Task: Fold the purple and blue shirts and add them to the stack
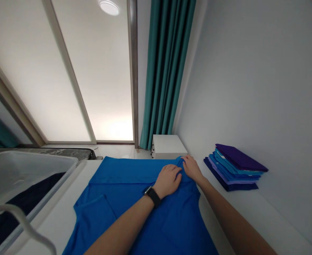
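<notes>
A blue shirt (pixel 134 198) lies spread over a white table, its far end near the table's back edge. A stitched piece like a pocket shows on its left part. My left hand (pixel 168 180), with a black watch on the wrist, rests on the upper right of the shirt. Its fingers are curled together, closed on the cloth. Just beside it, my right hand (pixel 191 168) pinches the shirt's far right corner between thumb and fingers. The cloth bunches into small creases between the two hands.
Folded garments in purple, blue and navy form a stack (pixel 237 168) on the right, by the wall. At left stands a translucent plastic tub (pixel 68 163) with dark clothes inside. A pale curved bar (pixel 26 223) crosses the lower left. Behind the table is a white cabinet (pixel 169 145).
</notes>
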`<state>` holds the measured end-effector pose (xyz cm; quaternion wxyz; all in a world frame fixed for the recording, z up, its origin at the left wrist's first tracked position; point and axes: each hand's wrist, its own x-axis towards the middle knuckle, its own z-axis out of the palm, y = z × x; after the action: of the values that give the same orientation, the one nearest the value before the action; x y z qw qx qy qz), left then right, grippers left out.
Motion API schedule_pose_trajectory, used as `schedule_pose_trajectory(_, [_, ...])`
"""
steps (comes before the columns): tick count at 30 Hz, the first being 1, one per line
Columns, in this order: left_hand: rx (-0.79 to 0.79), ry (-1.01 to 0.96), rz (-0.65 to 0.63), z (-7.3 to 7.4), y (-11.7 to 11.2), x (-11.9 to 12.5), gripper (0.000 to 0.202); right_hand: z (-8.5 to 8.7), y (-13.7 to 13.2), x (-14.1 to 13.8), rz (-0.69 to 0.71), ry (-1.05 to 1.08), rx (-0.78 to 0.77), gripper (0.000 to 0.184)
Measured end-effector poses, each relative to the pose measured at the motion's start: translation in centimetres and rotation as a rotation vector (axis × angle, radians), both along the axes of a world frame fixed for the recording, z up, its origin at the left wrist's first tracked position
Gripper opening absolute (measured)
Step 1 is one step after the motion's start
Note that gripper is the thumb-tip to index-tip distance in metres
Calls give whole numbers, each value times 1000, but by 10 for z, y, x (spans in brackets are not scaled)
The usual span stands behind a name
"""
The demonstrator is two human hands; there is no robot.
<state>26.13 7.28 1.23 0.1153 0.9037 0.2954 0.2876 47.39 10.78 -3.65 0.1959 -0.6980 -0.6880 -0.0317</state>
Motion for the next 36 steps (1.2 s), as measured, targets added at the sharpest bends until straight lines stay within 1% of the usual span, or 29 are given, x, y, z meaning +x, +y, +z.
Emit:
schedule_pose_trajectory(2, [53,43,53,9,20,-26,35,0,-6,-9,13,-36,-25,39])
schedule_pose_trajectory(3, [70,80,102,12,32,-44,37,-1,-9,-13,16,-49,-33,40])
schedule_pose_trajectory(5, [100,175,222,14,58,-88,41,-3,-11,-20,18,-65,-45,44])
schedule_pose_trajectory(7, [99,289,356,10,81,-137,45,-7,-12,-25,12,-93,-66,48])
schedule_pose_trajectory(8, [73,346,413,7,89,-162,47,-9,-12,-26,3,-111,-84,50])
schedule_pose_trajectory(10, [-40,449,501,-2,99,-204,51,-14,-11,-29,-20,-140,-129,54])
schedule_pose_trajectory(11, [-117,494,540,-6,101,-221,52,-16,-10,-29,-30,-144,-150,56])
schedule_pose_trajectory(13, [-177,526,593,-14,100,-244,53,-19,-9,-29,-36,-128,-183,58])
schedule_pose_trajectory(15, [-203,533,637,-19,96,-255,54,-21,-7,-28,-33,-99,-215,60])
schedule_pose_trajectory(19, [-223,529,693,-23,93,-258,56,-22,-7,-23,-5,-72,-254,64])
schedule_pose_trajectory(22, [-234,525,699,-24,95,-261,57,-23,-8,-19,12,-84,-265,65])
schedule_pose_trajectory(28, [-232,513,692,-26,98,-266,59,-24,-8,-16,-7,-81,-291,65])
schedule_pose_trajectory(32, [-203,476,697,-23,98,-266,58,-23,-6,-17,-2,-27,-224,60])
schedule_pose_trajectory(36, [-147,410,771,-16,88,-274,54,-14,-12,-10,1,-17,-148,52])
